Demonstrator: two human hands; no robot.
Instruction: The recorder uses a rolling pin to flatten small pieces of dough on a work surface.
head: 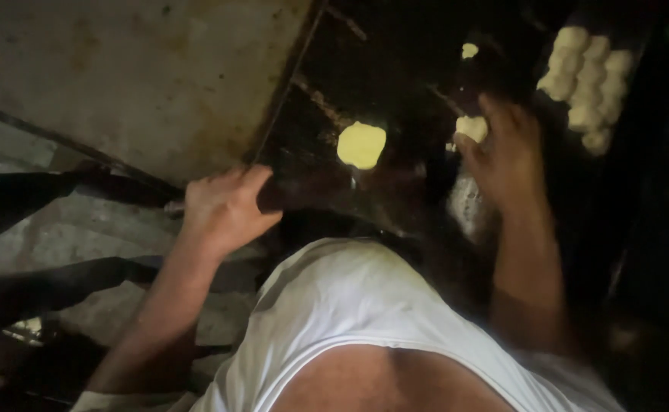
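The view looks down past a white shirt [350,305] onto a dark, grimy counter [395,76] in poor light. The left hand [224,206] rests at the near edge of the counter with its fingers curled over that edge, closed around the rim and holding nothing else. The right hand [506,149] reaches further out over the counter; its fingers are bent around a small pale dough ball [472,127], which sits at the fingertips and touches them, though the blur makes it hard to tell whether the ball is lifted or lying on the surface. Between the two hands, a flattened yellow dough disc [362,144] lies flat on the counter, apart from both. A smaller scrap of dough [469,50] lies further back, well away from the hands. To the right of the right hand, a cluster of round dough balls [588,72] is packed close together in rows on a dark tray whose edges cannot be made out clearly. On the left, a large stained metal sheet [136,76] slopes across the upper corner, beside the counter
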